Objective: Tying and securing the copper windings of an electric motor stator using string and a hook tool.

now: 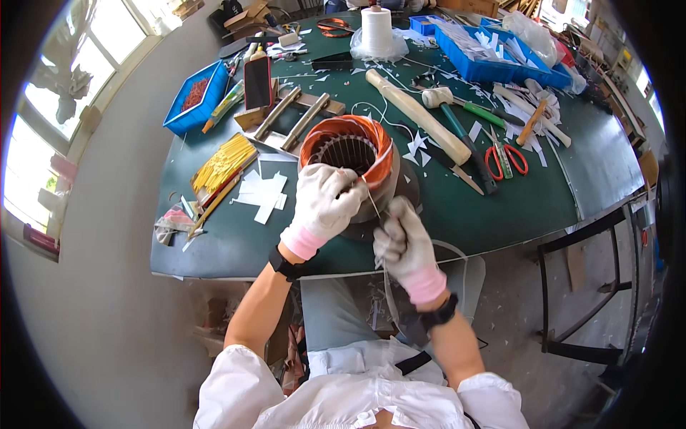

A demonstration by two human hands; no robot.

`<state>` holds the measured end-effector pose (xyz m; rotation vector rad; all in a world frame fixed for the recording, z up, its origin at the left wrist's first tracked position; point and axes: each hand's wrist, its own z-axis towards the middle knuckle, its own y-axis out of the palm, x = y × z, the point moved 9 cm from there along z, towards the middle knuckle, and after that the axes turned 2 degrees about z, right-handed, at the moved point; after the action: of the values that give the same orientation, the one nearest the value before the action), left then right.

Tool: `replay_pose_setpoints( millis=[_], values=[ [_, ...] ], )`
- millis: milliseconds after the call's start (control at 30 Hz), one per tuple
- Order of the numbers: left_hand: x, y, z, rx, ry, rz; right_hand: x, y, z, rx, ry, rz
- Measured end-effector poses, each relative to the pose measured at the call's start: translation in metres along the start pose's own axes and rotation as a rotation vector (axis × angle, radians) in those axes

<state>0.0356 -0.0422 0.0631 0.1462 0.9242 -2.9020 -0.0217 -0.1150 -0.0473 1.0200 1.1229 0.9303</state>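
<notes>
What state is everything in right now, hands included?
Left hand: gloved, fingers bent at the copper winding's rim; grip unclear
Right hand: gloved, curled on white cord
Copper winding: ring-shaped, opening upward
Scissors: lying down, handles apart
White spool: upright, clear plastic around its base
Left blue bin: open, holding reddish pieces
Yellow strips: heaped
Wooden club: lying down

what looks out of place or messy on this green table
White scraps lie scattered over the green table, loose and in no order, which looks untidy. No clear damage shows on the copper winding at the left hand.
</notes>
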Motion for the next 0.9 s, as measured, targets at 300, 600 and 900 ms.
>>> replay_pose_setpoints(
  millis=[300, 600, 900],
  values=[
    [-0.003, -0.01, 0.007, -0.043, 0.028, -0.107, -0.021, 0.008, -0.008, 0.262, 0.067, -0.674],
    [-0.023, 0.009, 0.014, -0.348, -0.293, -0.115, -0.128, 0.051, 0.056, -0.02, 0.113, -1.275],
    [-0.028, 0.012, 0.028, -0.392, -0.179, -0.2, -0.08, 0.075, -0.037, 0.295, -0.782, -1.718]
  ],
)
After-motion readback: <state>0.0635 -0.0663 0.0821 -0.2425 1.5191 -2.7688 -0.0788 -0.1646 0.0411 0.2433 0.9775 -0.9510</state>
